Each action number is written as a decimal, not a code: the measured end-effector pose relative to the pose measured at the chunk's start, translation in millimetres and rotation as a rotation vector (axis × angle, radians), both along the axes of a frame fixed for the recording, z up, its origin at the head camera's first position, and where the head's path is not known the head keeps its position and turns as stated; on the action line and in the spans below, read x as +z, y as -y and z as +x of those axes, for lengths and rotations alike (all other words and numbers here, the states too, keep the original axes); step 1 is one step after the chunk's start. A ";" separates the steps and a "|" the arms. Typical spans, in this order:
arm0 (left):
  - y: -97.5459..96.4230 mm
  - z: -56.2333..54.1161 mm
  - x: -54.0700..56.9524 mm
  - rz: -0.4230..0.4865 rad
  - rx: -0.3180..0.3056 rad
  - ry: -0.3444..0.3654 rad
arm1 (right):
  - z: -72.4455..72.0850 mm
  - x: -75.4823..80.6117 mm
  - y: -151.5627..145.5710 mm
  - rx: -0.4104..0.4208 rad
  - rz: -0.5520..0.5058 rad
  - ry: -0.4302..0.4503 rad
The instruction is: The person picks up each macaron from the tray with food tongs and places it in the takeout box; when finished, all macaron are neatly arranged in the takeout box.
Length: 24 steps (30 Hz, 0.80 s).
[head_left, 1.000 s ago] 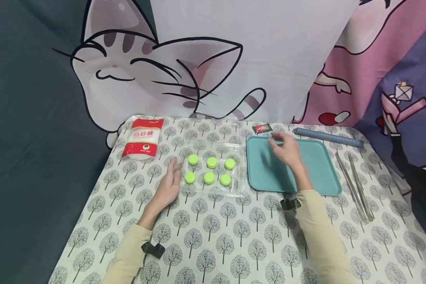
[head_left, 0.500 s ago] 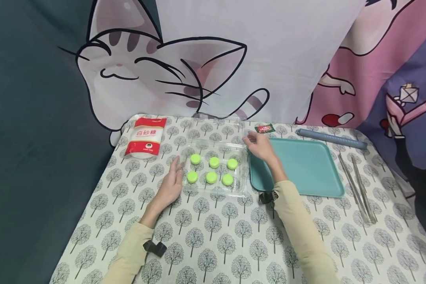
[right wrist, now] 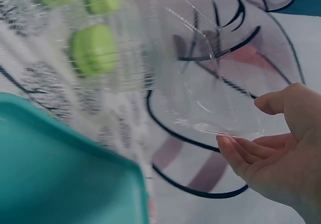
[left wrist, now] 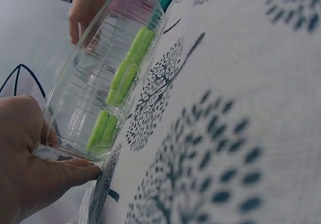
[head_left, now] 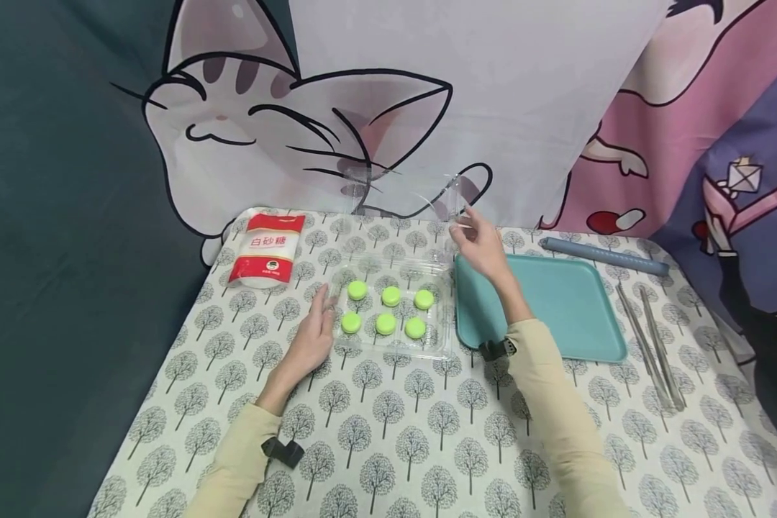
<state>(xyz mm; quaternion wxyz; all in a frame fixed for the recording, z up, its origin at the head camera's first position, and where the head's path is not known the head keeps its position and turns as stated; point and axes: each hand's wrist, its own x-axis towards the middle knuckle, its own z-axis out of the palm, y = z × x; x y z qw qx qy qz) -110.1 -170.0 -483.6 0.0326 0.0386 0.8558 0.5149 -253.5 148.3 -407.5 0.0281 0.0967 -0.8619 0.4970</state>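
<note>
A clear plastic box (head_left: pixel 388 345) with several green macarons (head_left: pixel 385 324) in its base lies on the table. Its hinged clear lid (head_left: pixel 404 198) is tilted up at the back. My left hand (head_left: pixel 312 334) holds the box's left end, fingers along the outside; through the clear wall in the left wrist view, a digit shows behind the plastic near the left hand (left wrist: pixel 30 158). My right hand (head_left: pixel 482 244) holds the lid's right edge. In the right wrist view, the lid's rim lies between thumb and fingers of the right hand (right wrist: pixel 286 138).
A teal tray (head_left: pixel 557 309) lies right of the box, partly under my right forearm. Metal tongs (head_left: pixel 654 345) and a grey-blue rod (head_left: pixel 605 257) lie beyond it. A red-and-white sugar bag (head_left: pixel 267 248) lies at the left. A patterned curtain (head_left: pixel 544 86) hangs behind the table.
My right hand has moved left from above the tray to the lid, then up with its edge. The lid has risen from flat to tilted. My left hand stays at the box.
</note>
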 end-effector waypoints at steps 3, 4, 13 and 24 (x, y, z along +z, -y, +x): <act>0.7 1.4 -1.0 0.021 0.002 0.021 | 5.8 12.7 -4.4 0.020 -0.044 -0.050; 1.0 1.8 -1.5 0.026 0.003 0.027 | 8.1 16.9 -5.9 0.027 -0.057 -0.068; 5.0 4.4 -2.8 0.062 0.002 0.041 | 39.2 46.4 -9.8 0.107 -0.147 -0.249; 24.0 5.8 12.4 0.048 -0.024 0.026 | 86.5 53.2 -14.6 0.132 -0.060 -0.451</act>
